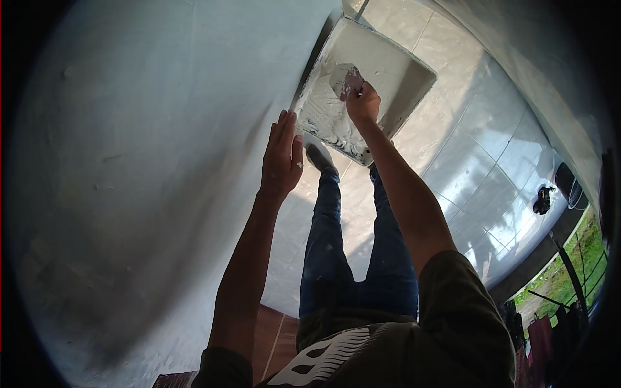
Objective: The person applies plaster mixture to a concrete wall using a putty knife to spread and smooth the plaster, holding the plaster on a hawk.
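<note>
A rectangular tray [417,59] smeared with thick white paste [323,107] lies below and ahead of me. Inside it, my right hand [363,103] grips a flat, pinkish-grey scraper-like piece [352,81] with white paste on it. Its exact kind I cannot make out. The fingers are closed around its near end. My left hand [282,155] has its fingers stretched out, close together, against or very near the pale wall [162,129], beside the tray's left corner. A white fleck sits on its thumb.
My legs in blue jeans [323,246] stand just behind the tray on a tiled floor [475,142]. A small black object [542,200] lies at the right, near an edge with green grass [569,265] beyond. Dark cloths [543,343] hang at the lower right.
</note>
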`<state>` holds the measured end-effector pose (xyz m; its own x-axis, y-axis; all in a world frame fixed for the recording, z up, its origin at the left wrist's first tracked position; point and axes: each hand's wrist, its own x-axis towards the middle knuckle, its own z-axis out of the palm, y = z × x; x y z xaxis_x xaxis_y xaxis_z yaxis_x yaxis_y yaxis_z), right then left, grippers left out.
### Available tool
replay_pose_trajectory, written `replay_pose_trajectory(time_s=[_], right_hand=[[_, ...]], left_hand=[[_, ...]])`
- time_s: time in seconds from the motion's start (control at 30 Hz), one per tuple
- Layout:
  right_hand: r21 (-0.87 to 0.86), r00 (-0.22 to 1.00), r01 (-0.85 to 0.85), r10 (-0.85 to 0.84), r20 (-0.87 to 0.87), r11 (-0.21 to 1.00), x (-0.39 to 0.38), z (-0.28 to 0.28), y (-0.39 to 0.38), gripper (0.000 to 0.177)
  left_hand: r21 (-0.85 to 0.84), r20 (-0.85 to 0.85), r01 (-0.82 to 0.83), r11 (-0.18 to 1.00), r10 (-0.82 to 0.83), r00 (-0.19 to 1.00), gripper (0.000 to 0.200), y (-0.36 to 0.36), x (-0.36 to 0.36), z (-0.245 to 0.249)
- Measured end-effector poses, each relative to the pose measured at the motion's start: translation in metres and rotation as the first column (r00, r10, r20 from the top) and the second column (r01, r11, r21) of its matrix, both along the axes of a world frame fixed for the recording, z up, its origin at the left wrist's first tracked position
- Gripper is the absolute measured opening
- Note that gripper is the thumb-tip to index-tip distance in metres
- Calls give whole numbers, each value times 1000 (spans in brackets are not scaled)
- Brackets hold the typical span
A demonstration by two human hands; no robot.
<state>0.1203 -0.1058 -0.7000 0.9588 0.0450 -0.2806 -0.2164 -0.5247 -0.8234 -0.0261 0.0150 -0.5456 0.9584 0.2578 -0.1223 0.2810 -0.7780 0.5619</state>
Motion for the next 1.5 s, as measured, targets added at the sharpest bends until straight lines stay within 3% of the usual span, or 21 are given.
replay_pose_trajectory(time_s=[0.13,0.23,0.3,0.43,0.5,0.6,0.73,0.8,0.9,1.03,1.1,1.23,1.5], right_hand=[[-67,999,1,-4,-46,998,5,-21,20,15],[-42,999,22,-24,-48,999,6,-31,28,16],[69,989,8,2,-149,998,5,-29,31,19],[43,973,32,-21,-232,999,3,-17,32,20],[238,938,92,-4,-346,967,-2,-22,30,20],[261,943,135,-44,-330,956,-24,-67,37,20],[204,941,120,-46,-336,972,-25,-49,38,19],[413,904,259,-67,-423,873,-22,-50,37,22],[509,920,269,-62,-387,818,-14,-44,34,21],[506,932,253,-67,-357,825,2,-25,30,22],[691,927,355,-140,-348,630,7,-27,27,20],[784,914,386,-86,-396,486,13,6,-5,25],[819,908,332,76,-411,467,-8,142,-85,27]], left_hand=[[-21,14,27,999,-27,1000,45,-2,-8,-9],[-46,-3,23,999,-23,1000,45,-4,-12,-12],[-47,-8,17,999,-17,1000,45,-5,-14,-13],[-74,-19,-2,997,1,1000,45,-6,-17,-13],[-78,-17,-2,997,0,1000,46,-6,-17,-13],[-77,-16,-7,997,5,1000,45,-4,-17,-14],[-69,-30,-5,998,3,1000,45,-5,-20,-13],[-64,-40,-10,998,7,999,44,-3,-24,-13],[-68,-44,-17,998,14,999,45,-4,-27,-12],[-80,-36,-13,997,11,999,45,-7,-30,-11],[-79,-28,-14,997,12,1000,45,-9,-31,-8],[-70,-2,3,998,-3,1000,46,-12,-26,15],[-14,96,34,999,-33,995,47,-26,-3,105]])
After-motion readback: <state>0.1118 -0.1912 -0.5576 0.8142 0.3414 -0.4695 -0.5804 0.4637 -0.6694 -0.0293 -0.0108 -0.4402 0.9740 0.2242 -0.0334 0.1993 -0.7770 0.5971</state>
